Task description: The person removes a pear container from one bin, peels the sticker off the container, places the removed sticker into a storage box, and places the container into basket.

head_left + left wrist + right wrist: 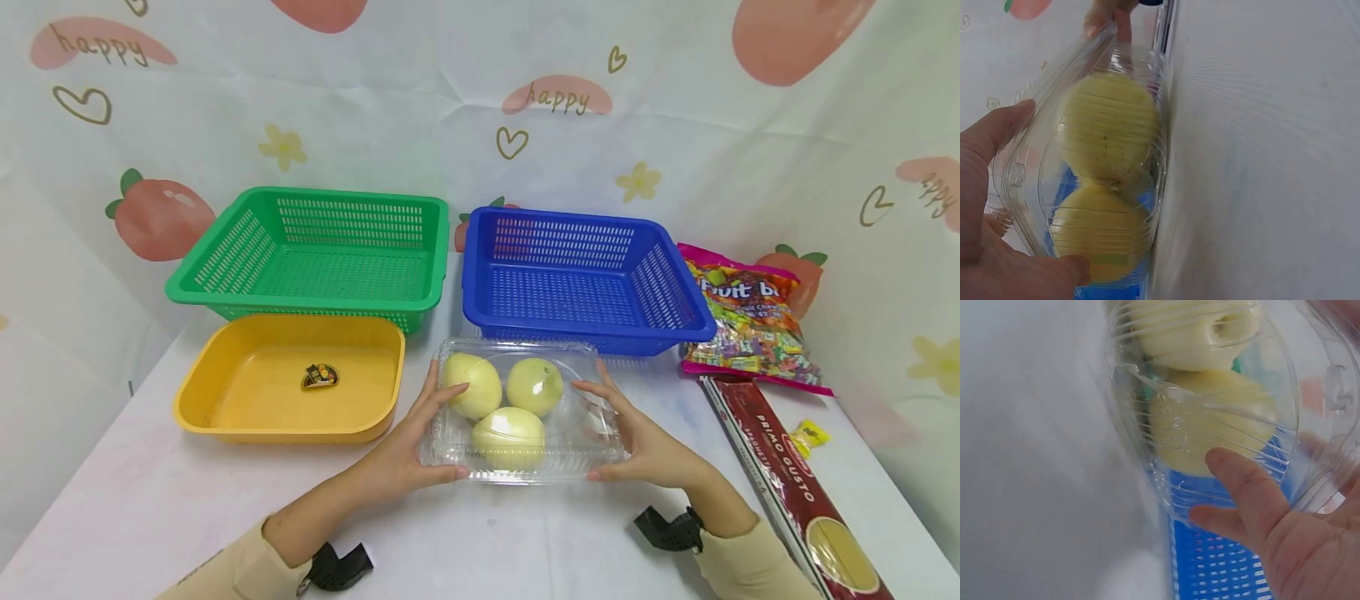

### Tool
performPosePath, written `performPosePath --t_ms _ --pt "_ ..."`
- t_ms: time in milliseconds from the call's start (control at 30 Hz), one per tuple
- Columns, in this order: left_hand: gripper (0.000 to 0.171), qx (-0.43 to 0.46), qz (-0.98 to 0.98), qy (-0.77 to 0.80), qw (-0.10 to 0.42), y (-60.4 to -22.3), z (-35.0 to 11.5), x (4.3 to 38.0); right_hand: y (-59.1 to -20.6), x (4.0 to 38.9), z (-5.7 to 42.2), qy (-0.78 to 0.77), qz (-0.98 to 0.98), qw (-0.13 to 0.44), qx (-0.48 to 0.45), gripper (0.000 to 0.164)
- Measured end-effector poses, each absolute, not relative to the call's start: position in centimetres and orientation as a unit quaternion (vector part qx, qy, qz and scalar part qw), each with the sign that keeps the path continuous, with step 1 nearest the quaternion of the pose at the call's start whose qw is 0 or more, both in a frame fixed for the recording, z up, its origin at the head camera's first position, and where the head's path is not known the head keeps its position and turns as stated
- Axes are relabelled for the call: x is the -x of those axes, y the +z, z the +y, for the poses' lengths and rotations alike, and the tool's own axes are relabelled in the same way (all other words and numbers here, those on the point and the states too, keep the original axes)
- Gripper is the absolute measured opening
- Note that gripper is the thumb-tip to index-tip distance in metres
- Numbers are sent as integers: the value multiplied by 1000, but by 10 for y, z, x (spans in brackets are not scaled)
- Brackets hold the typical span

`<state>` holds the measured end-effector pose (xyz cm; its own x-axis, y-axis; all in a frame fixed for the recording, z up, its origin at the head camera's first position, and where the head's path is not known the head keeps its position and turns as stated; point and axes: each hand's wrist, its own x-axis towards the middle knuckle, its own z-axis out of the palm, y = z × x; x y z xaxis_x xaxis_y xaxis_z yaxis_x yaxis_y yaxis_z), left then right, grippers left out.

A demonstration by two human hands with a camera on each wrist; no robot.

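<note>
A clear plastic clamshell box [573, 460] is at the middle of the table, in front of the blue basket. Through its lid show three round pale-yellow fruits [508, 439], grouped toward the left. My left hand [397, 460] grips the box's left end, thumb at the near edge and fingers along the side. At the right end my right hand [651, 446] holds it the same way, its fingertips over the lid. Two of the fruits [1107, 128] appear through the ribbed wall in the left wrist view. Fingers [1241, 487] press the clear wall in the right wrist view.
Behind stand a green basket [337, 304] and a blue basket [585, 332]. A yellow basin [255, 392] with a small dark badge-like item [320, 376] is at left. To the right lie a candy bag [750, 321], a spaghetti pack [795, 492] and a yellow-wrapped candy [808, 437].
</note>
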<state>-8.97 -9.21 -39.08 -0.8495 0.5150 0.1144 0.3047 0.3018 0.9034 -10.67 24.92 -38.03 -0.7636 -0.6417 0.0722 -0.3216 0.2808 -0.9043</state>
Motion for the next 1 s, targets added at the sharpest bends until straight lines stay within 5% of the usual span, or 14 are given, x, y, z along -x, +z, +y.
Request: performPosePath --t_ms 1000 --pt "84 -269 804 526 68 -366 -94 74 -353 86 248 -554 753 172 311 95"
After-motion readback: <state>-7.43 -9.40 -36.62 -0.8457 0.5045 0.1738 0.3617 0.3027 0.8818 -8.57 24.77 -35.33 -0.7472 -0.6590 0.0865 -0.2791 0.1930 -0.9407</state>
